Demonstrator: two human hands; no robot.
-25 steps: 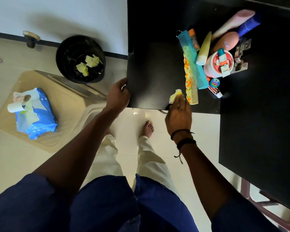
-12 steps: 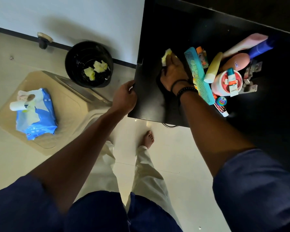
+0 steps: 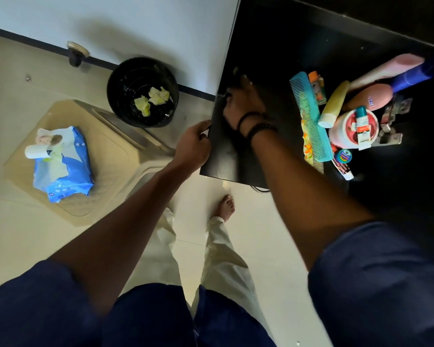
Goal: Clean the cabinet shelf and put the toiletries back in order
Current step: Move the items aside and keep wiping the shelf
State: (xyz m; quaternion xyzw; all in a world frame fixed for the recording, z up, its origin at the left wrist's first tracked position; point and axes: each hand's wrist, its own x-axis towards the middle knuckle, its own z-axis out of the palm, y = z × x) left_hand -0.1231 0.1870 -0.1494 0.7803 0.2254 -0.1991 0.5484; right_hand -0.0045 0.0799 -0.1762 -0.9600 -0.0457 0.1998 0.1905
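Note:
The black cabinet shelf (image 3: 268,71) fills the upper right. My right hand (image 3: 241,101) lies flat on its left part, blurred and in shadow; only a pale scrap of the yellow wipe (image 3: 235,70) shows past the fingertips. My left hand (image 3: 193,144) grips the shelf's left edge. The toiletries sit bunched at the right: a teal comb (image 3: 308,113), a yellow tube (image 3: 335,103), a white and red jar (image 3: 352,128), a pink bottle (image 3: 386,68), a blue bottle (image 3: 411,76) and a small round tin (image 3: 343,156).
A black bin (image 3: 142,71) with crumpled yellow wipes stands on the floor by the white wall. A blue wipes pack (image 3: 63,161) lies on a beige plastic stool (image 3: 110,146) at the left. A metal hinge (image 3: 391,121) sits beside the jar. My bare foot (image 3: 226,206) is below the shelf.
My right hand swept the wipe from the shelf's front edge up to the back, then left toward the back left corner. My left hand stayed on the shelf's left edge.

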